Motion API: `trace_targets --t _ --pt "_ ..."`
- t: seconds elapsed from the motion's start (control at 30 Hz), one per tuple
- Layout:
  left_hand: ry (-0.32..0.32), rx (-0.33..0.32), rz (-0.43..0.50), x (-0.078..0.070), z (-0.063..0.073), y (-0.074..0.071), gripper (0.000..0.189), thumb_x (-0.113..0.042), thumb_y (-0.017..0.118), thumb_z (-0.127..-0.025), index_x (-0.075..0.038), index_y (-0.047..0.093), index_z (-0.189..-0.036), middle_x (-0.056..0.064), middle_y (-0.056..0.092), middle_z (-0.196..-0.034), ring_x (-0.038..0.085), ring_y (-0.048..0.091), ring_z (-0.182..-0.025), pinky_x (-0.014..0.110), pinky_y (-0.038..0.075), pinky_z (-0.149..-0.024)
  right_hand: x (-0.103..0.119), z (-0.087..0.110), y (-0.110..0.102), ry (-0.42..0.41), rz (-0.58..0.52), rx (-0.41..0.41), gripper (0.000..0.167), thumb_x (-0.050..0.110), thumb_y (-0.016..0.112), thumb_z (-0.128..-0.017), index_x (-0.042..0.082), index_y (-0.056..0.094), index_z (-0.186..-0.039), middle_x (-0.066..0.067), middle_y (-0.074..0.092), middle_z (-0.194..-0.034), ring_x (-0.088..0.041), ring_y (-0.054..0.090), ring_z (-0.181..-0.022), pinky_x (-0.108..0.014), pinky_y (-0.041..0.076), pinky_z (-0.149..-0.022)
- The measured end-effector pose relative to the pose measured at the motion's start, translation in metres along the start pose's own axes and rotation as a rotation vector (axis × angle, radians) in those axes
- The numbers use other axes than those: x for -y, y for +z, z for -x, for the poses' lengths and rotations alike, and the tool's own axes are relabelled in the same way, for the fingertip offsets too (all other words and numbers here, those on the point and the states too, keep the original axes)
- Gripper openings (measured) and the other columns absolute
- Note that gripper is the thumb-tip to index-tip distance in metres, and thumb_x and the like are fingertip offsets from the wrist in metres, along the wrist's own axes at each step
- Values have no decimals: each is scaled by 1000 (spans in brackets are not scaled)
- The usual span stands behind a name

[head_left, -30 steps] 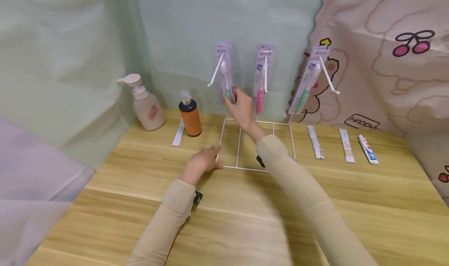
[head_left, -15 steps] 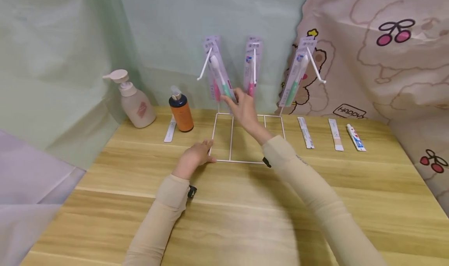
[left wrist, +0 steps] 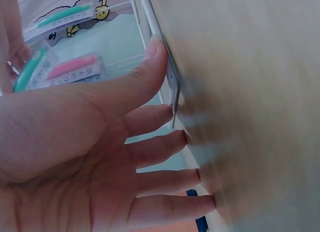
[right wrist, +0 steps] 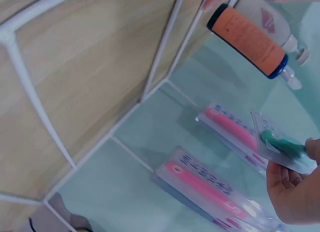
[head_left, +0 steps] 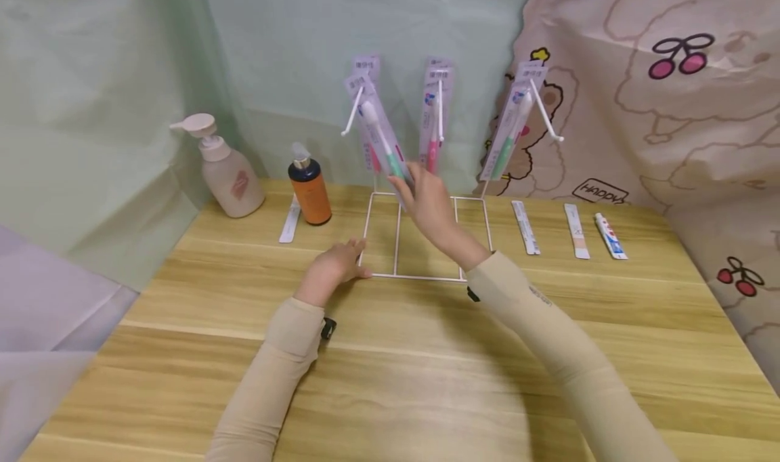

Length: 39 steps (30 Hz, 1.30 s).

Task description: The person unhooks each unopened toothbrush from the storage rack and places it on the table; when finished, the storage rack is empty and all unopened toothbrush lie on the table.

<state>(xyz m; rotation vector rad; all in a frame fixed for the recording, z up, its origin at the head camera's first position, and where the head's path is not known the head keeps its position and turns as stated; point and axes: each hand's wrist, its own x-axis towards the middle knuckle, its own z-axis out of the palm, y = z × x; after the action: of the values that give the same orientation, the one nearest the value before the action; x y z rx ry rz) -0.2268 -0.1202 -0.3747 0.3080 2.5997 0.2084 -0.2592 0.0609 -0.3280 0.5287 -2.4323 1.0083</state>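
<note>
My right hand pinches the lower end of a packaged toothbrush with a green handle. The pack slants across the left hook of a white wire rack, its top at the hook. Behind it hangs a pink toothbrush pack. More packs hang on the middle and right hooks, a pink one and a green one in front. My left hand rests at the rack base's front left corner, fingers extended. In the left wrist view its thumb touches the base.
Left of the rack stand a pale pump bottle and an orange bottle, with a slim white packet beside it. To the right lie two more slim packets, a bluish one and a beige-ended one, plus a toothpaste tube.
My right hand has drawn the green pack's lower end right and toward me, tilting it and exposing the pink pack behind. The left hand stays at the rack corner; the head view shifted slightly.
</note>
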Motion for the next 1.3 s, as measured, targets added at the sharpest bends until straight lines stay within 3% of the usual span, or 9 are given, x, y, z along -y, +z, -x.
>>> trace_targets --t 0.33,0.6,1.03,1.3 --pt "26 -2 1 3 -4 1 78 -37 57 -91 -5 16 -149 22 15 -153 43 19 -137 55 26 -109 8 17 -17 -137 149 -34 28 29 55 -94 0 55 -93 -8 54 -71 -19 50 -58 -27 44 -50" --pt "23 7 19 2 -3 0 79 -37 58 -91 -6 15 -150 21 14 -153 42 18 -138 55 25 -109 10 32 -30 -202 162 -52 28 23 61 -90 -2 58 -103 -9 58 -74 -19 52 -59 -27 46 -51" --pt "34 5 -10 1 2 -3 77 -36 56 -92 -4 16 -149 23 16 -152 42 21 -137 52 26 -110 27 57 -41 -218 136 16 29 27 64 -88 1 59 -99 -3 56 -70 -13 47 -56 -25 41 -48" --pt "39 -3 -6 2 2 -2 78 -37 57 -92 -3 17 -149 23 15 -152 43 19 -137 53 25 -110 39 73 -47 -208 -2 49 27 27 66 -87 3 61 -100 -1 60 -74 -7 48 -56 -19 41 -46"
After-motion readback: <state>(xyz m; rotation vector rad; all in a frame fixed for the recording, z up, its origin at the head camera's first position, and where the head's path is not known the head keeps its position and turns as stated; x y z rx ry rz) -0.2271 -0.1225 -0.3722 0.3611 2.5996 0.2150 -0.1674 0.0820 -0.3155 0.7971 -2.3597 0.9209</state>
